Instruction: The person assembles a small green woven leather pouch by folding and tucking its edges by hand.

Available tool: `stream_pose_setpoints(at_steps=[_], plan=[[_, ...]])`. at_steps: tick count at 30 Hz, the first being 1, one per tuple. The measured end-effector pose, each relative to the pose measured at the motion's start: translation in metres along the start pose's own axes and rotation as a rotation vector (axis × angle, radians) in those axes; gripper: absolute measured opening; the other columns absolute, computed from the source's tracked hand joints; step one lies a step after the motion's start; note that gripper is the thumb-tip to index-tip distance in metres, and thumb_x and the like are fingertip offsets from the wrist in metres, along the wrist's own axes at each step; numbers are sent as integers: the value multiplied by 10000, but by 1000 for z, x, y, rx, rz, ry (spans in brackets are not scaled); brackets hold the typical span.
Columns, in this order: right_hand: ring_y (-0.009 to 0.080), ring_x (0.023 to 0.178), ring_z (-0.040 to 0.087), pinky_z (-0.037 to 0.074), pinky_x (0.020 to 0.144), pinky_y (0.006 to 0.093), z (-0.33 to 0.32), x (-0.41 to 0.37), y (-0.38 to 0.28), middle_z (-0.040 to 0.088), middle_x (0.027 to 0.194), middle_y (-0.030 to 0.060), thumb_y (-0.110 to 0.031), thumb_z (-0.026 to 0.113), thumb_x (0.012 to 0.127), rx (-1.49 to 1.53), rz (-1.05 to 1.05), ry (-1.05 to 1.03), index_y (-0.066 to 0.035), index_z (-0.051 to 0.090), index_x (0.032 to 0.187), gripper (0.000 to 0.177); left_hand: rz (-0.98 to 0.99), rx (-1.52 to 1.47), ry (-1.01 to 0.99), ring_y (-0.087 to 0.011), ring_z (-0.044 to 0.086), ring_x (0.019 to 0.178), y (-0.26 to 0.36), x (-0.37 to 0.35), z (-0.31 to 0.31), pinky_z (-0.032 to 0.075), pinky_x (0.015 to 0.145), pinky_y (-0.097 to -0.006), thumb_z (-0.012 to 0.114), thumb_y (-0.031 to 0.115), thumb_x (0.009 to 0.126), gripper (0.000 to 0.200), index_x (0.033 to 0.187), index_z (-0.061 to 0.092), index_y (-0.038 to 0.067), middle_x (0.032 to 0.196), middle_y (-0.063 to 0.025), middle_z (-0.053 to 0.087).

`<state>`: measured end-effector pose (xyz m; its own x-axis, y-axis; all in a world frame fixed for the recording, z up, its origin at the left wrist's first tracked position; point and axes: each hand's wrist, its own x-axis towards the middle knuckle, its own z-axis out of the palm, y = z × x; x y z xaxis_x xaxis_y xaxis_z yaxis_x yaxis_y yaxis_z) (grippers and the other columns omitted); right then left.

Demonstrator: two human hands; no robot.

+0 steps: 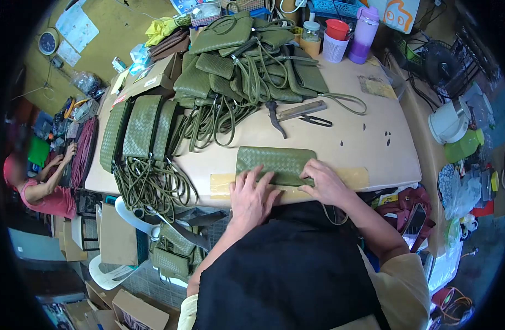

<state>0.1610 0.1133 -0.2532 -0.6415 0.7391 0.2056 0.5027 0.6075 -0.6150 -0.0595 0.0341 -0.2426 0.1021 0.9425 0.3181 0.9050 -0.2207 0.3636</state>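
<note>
A green woven pouch (274, 159) lies flat near the front edge of the padded table (384, 154). My left hand (251, 193) is open, its spread fingertips resting on the pouch's lower left part. At the lower right corner, my right hand (323, 182) has its fingers closed in a pinch on the pouch's edge. A thin cord loop (335, 215) hangs below my right wrist. Under both hands runs a strip of tan tape (220, 186). Beyond the pouch lie a hammer (274, 118), a flat metal bar (302, 110) and small black snips (316, 120).
Green woven pouches with straps (225, 77) are heaped at the back, and more (145, 129) stand at the left. A purple bottle (364, 36) and a red cup (337, 28) stand at the back right. Another person (46, 192) is at the far left.
</note>
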Motion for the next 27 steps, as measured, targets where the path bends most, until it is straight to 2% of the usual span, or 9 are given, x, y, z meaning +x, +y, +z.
stream_pose_setpoints(at_steps=[1, 2, 5, 9, 12, 15, 18, 21, 27], plan=[[332, 907, 555, 456, 807, 406, -3, 4, 2, 536, 933, 136, -142, 730, 746, 61, 60, -55, -19, 585, 858, 220, 73, 93, 99, -301, 515, 1037, -1, 10, -1, 422, 823, -399, 741, 252, 738, 394, 1105, 658, 138, 1154, -51, 583], [336, 874, 565, 460, 793, 410, -5, 8, 3, 545, 909, 133, -153, 723, 759, 122, 119, -109, -20, 590, 860, 214, 72, 95, 99, -301, 515, 1037, -11, 15, 7, 422, 823, -399, 741, 252, 738, 394, 1105, 658, 138, 1154, -51, 583], [345, 829, 580, 463, 771, 419, -7, 14, 6, 567, 853, 143, -175, 706, 776, 96, 130, -147, -20, 611, 832, 190, 141, -183, 31, -266, 553, 788, -39, 31, 22, 446, 726, -376, 720, 253, 757, 191, 872, 715, 102, 844, -53, 599], [348, 840, 586, 462, 774, 422, -7, 24, 13, 586, 851, 163, -195, 690, 789, 145, 229, -211, -18, 629, 789, 187, 108, -168, -51, -284, 554, 710, -50, 42, 26, 455, 661, -395, 724, 237, 753, 183, 839, 686, 81, 721, -84, 586], [355, 850, 590, 460, 774, 431, -6, 29, 12, 598, 857, 179, -204, 684, 792, 123, 263, -247, -8, 633, 767, 204, 5, -163, -11, -288, 554, 728, -38, 50, 24, 452, 660, -406, 714, 177, 755, 149, 850, 666, 71, 771, -94, 588], [362, 863, 588, 457, 783, 439, -2, 29, 15, 598, 865, 180, -209, 670, 799, 76, 273, -233, -3, 632, 764, 212, 227, -115, 97, -283, 538, 801, -7, 32, 23, 445, 709, -374, 645, 96, 767, 115, 879, 630, 74, 926, -90, 579], [365, 880, 587, 455, 795, 441, -1, 31, 15, 599, 870, 184, -197, 658, 802, 71, 283, -246, -2, 630, 761, 202, 303, -148, 63, -300, 535, 1055, 6, 5, 47, 448, 886, -370, 625, 61, 785, 423, 1199, 562, -1, 1127, -141, 555], [364, 897, 582, 451, 814, 434, -1, 32, 14, 598, 893, 186, -184, 648, 803, 52, 290, -263, 0, 626, 770, 188, 330, -174, 38, -314, 494, 1166, -5, -6, 60, 417, 978, -371, 613, 63, 811, 471, 1261, 505, -24, 1221, -160, 517], [340, 922, 585, 450, 852, 397, -15, 26, 27, 597, 923, 171, -125, 604, 829, 226, 211, -252, -12, 634, 925, 152, 234, -249, 11, -341, 508, 1146, -2, -4, 63, 424, 983, -401, 625, 36, 798, 451, 1238, 533, 6, 1207, -162, 533]])
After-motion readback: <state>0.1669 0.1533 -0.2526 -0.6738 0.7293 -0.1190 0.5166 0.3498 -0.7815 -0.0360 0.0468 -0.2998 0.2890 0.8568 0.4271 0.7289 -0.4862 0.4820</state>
